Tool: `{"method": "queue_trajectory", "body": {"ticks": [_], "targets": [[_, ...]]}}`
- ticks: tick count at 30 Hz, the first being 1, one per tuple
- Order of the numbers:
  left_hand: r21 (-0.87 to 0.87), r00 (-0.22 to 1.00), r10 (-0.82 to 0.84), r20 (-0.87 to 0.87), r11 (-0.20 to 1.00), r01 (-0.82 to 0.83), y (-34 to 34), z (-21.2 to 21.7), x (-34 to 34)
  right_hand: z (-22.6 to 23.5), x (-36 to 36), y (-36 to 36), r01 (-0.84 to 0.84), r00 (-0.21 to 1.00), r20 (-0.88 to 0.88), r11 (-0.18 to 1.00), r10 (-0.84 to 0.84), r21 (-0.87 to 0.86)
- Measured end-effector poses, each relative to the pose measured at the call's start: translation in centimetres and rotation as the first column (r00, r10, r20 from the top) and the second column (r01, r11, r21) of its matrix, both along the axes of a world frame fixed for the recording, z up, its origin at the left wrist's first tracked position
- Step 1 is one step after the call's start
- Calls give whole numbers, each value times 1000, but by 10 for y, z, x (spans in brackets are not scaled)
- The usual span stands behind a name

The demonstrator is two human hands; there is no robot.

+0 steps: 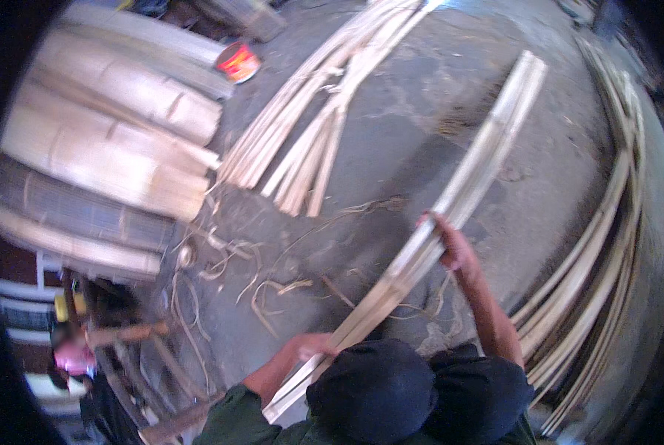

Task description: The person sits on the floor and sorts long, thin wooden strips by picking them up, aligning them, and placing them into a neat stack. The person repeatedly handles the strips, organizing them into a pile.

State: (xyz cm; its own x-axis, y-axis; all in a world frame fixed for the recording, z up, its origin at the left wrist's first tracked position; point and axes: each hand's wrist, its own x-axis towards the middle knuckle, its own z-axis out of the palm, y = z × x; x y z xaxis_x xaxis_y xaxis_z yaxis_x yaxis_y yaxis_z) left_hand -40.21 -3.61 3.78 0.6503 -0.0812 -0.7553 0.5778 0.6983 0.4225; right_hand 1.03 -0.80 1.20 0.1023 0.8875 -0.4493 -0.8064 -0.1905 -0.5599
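Observation:
A bundle of long, pale bamboo strips (487, 141) slants from the lower left up to the upper right in front of me. My right hand (452, 246) is closed on it about midway, the fingers curling over its edge. Nearer to me, my left hand (315, 346) grips the lower part of the same bundle, its fingers blurred and partly hidden. The near end passes between my left arm and a dark rounded shape (372, 389) at the lower edge.
Tied strips (302, 148) lie on the floor beyond; more long strips (606, 245) curve along the right. Wide split bamboo pieces (109, 159) and a red-yellow bucket (238, 62) are at left. Loose shavings (269, 297) litter the floor. Another person (76, 360) is beside a wooden frame (161, 363).

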Motion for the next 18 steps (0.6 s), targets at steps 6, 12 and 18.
{"method": "queue_trajectory", "body": {"ticks": [6,12,18], "targets": [[509,284,-852,-440,24,861,-6,-96,-122,0,-58,-11,-17,958,-285,1000,16,-2],[273,974,-11,-225,959,74,67,23,-3,-11,-112,-60,-38,958,-286,994,7,-101],[710,992,-122,44,702,55,125,16,205,-1,-150,-71,-135,955,-274,989,115,-55]]}}
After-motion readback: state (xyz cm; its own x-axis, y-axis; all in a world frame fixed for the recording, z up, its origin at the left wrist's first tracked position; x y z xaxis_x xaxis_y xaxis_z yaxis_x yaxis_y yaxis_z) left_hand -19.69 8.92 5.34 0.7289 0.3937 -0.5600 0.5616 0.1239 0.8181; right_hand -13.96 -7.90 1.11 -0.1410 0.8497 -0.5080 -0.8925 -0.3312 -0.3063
